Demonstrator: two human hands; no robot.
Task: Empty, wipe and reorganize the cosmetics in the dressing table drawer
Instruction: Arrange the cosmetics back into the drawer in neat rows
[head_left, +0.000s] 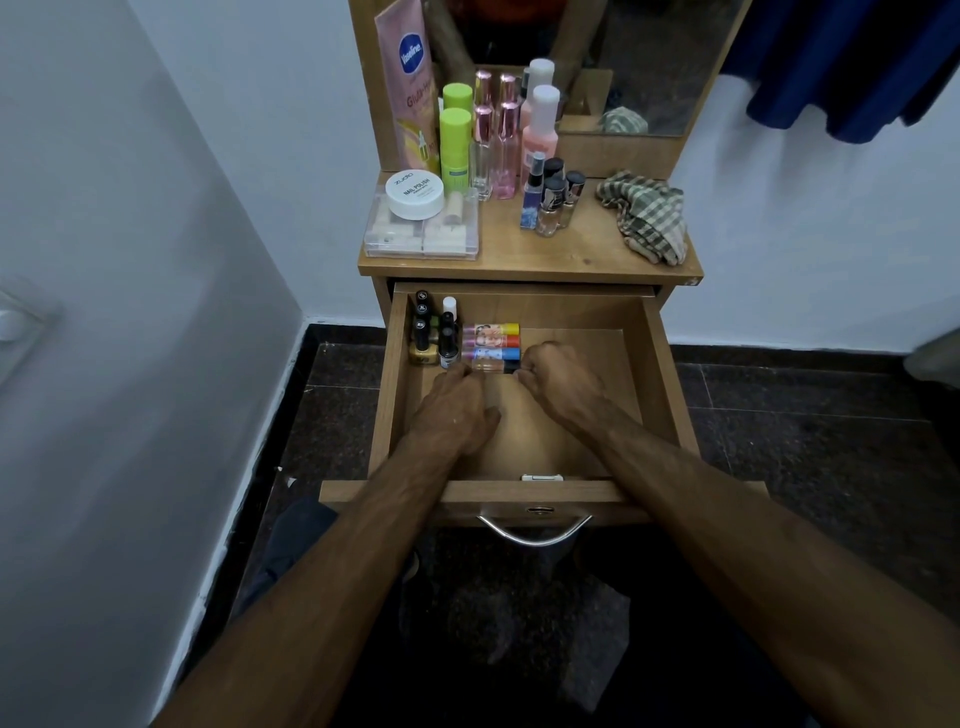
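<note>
Reorg phase. Fourth tube (491, 367) pinched at both ends by left hand (457, 405) + right hand (558, 376), lined up under 3 laid tubes (491, 340) in drawer (660, 374), beside nail polish btls (434, 332). Rest of cosmetics (498, 150) + cloth (644, 215) parked on tabletop, prob awaiting return.

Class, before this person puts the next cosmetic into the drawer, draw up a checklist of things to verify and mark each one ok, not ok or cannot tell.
1. Drawer pulled fully open: ok.
2. Free floor space on the drawer's right side: ok.
3. Lip tubes lying in a neat row beside the upright nail polish bottles: ok.
4. Left hand and right hand both at the nearest tube; released yet: cannot tell.
5. Cosmetics still waiting on the tabletop: not ok, many remain.
6. Checked cloth out of the drawer: ok.
</note>
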